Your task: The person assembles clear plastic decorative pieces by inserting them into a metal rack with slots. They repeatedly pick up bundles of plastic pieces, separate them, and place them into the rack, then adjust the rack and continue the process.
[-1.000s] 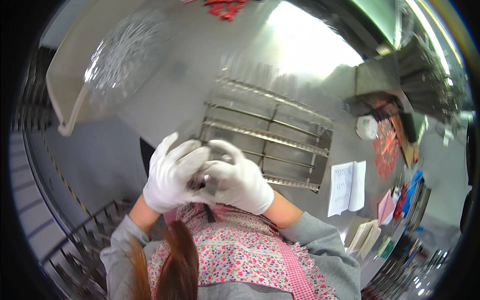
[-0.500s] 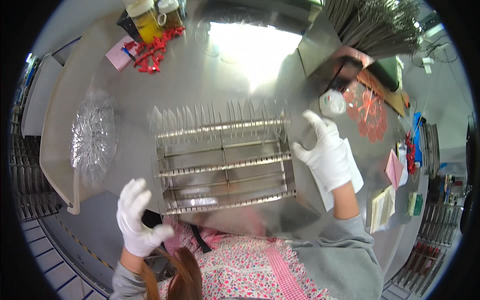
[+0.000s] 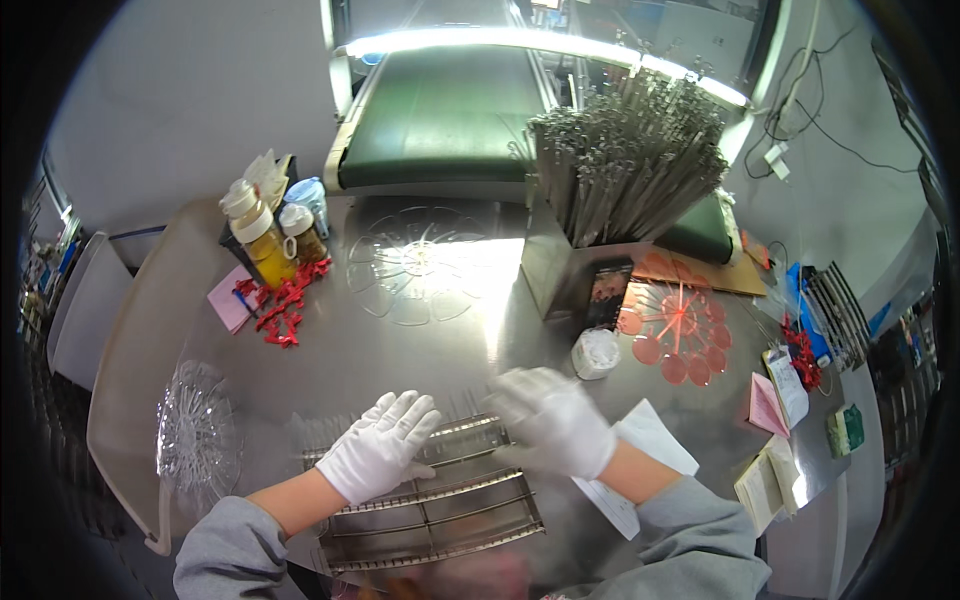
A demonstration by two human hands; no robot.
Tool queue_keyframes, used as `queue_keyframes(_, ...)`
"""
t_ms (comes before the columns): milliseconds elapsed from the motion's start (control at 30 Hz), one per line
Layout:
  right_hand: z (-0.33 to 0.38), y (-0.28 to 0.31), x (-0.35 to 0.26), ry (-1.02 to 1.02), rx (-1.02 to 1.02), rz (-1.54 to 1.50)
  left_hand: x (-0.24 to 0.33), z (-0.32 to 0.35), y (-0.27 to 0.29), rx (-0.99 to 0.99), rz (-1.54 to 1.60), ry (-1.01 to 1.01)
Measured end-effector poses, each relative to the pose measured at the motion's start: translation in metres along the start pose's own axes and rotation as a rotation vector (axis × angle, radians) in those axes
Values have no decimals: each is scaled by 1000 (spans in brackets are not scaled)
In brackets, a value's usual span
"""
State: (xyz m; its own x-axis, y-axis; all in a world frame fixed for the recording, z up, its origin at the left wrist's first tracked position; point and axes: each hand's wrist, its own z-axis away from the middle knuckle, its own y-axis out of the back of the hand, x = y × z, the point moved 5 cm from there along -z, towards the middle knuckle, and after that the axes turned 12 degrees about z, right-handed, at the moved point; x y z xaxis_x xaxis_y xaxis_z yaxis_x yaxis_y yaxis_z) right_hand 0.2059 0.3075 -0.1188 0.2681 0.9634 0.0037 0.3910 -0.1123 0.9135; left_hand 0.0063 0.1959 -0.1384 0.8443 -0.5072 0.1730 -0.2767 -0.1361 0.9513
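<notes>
Both hands (image 3: 375, 448) (image 3: 558, 425) over far rack edge (image 3: 468, 427)

Rack (image 3: 455, 488) & tbl (image 3: 330, 385) shiny metal; gloves (image 3: 372, 452) matt cloth.

no legible txt, nos. or signs anywhere in pic

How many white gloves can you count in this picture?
2: one on the left hand, over the metal rack; one, blurred, on the right hand, by the rack's far right corner. No others show.
</notes>
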Motion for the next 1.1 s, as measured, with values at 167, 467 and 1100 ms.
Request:
queue_keyframes(167,-26,-51,-28,293,172,31,-11,18,10,-140,40,85)
queue_keyframes(467,-54,22,13,228,319,174,-65,120,46,-151,147,317)
queue_keyframes(1100,-157,146,-84,244,-46,505,-9,198,97,1126,822,677)
